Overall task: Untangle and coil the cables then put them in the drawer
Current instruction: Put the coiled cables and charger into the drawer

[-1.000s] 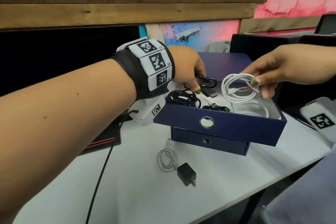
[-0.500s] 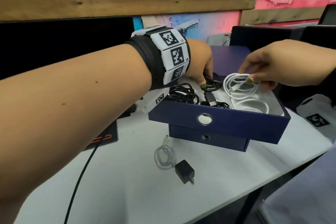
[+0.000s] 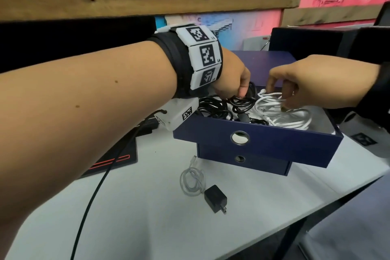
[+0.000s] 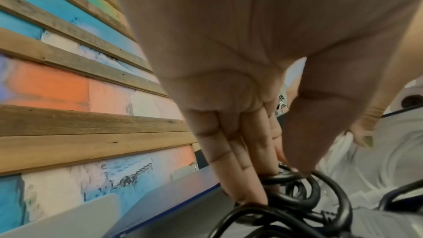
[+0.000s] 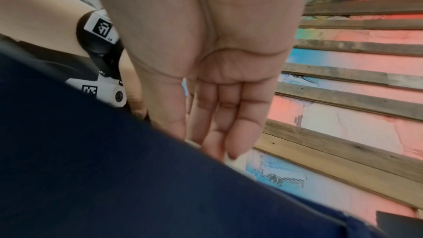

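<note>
Both hands reach into the open navy drawer (image 3: 263, 145): the left hand (image 3: 232, 76) pinches a black cable coil (image 3: 242, 101), the right hand (image 3: 316, 82) pinches a white cable coil (image 3: 280, 112). Another white cable (image 3: 192, 181) and a black charger (image 3: 215, 198) lie on the table (image 3: 147, 217).

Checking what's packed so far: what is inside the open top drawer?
In the drawer: black cable coils at left, white cable coils at right. Both hands and the front wall hide the rest.

Drawer (image 3: 274, 143) interior crowded w/ black cables (image 3: 219, 110) & white cables (image 3: 282, 116); free room at right corner only.
</note>
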A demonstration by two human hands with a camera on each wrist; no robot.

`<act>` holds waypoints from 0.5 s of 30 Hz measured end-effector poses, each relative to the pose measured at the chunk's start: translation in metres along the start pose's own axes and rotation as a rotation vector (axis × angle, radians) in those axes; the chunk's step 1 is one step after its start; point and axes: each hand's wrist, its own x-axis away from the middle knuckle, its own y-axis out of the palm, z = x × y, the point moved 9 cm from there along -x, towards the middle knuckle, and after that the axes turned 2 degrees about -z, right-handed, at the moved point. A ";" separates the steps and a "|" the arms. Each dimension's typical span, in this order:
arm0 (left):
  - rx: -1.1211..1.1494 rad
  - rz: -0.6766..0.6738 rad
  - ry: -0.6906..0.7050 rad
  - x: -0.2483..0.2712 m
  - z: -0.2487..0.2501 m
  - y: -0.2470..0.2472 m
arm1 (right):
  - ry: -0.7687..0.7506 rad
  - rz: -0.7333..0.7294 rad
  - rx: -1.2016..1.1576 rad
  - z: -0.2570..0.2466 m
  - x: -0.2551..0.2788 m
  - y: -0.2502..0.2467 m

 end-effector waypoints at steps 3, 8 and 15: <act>0.029 -0.044 0.005 0.000 0.001 0.002 | 0.015 -0.019 0.051 0.007 0.000 0.003; 0.042 -0.061 0.009 -0.005 0.003 0.000 | 0.018 0.013 0.098 0.012 -0.007 0.007; -0.006 -0.058 0.026 -0.006 0.007 -0.002 | -0.007 0.031 0.134 0.010 -0.019 0.014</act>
